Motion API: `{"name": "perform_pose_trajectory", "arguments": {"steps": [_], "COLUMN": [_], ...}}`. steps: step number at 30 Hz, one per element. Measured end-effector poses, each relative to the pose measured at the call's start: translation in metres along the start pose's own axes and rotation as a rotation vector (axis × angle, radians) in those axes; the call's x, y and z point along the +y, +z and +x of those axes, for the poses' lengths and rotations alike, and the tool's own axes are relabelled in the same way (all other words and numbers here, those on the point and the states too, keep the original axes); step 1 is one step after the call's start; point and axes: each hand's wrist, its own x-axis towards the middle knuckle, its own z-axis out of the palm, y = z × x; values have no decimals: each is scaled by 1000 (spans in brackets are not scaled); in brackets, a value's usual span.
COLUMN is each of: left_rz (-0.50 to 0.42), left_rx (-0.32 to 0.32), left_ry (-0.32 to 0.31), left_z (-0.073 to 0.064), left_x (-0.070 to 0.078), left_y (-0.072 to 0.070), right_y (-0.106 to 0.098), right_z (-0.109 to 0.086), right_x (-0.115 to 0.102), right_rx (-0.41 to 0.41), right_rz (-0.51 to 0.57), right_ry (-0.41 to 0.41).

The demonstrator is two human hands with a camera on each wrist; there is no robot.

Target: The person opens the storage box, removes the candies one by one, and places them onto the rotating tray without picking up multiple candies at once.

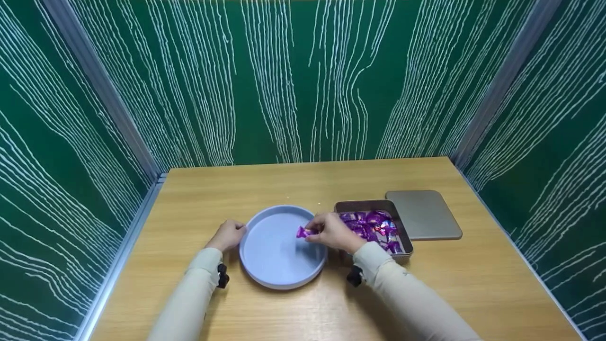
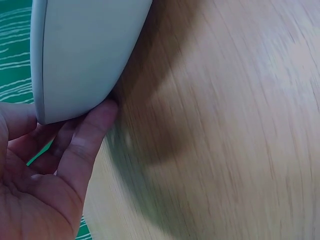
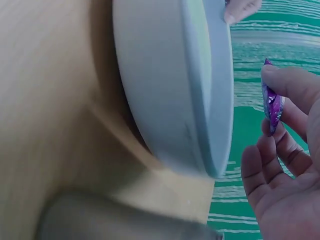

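Note:
A round, pale blue tray (image 1: 279, 251) with a raised rim lies on the table. At its left side my left hand (image 1: 228, 234) grips the rim; the left wrist view has the thumb at the rim's edge and the fingers (image 2: 87, 137) against the outer wall. My right hand (image 1: 334, 232) is over the tray's right part, pinching a purple-wrapped candy (image 1: 305, 232) between thumb and fingers. The right wrist view has this candy (image 3: 272, 105) above the tray's rim. Right of the tray stands a square metal tin (image 1: 406, 237) holding several purple-wrapped candies (image 1: 369, 220), partly hidden by the right hand.
A flat grey lid (image 1: 423, 215) lies to the right of the tin, close against it. Everything rests on a wooden table (image 1: 227, 189). Green walls with white wavy lines (image 1: 265, 80) rise behind it and at both sides.

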Motion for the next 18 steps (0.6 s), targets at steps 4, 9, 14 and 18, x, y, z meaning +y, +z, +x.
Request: {"name": "perform_pose_trajectory", "arguments": {"steps": [4, 9, 14, 18], "left_rz": [11, 23, 24, 11], "left_rx": [0, 10, 16, 15], "left_ry": [-10, -21, -25, -26], "left_z": [-2, -2, -1, 1], "left_x": [3, 4, 2, 1], "left_y": [-1, 0, 2, 3], "right_y": [13, 29, 41, 47], "right_z": [1, 1, -1, -1], "right_x": [-2, -3, 0, 2], "right_rx": [-37, -81, -89, -91], "right_rz": [10, 39, -10, -47], "right_ry": [4, 23, 21, -2]}}
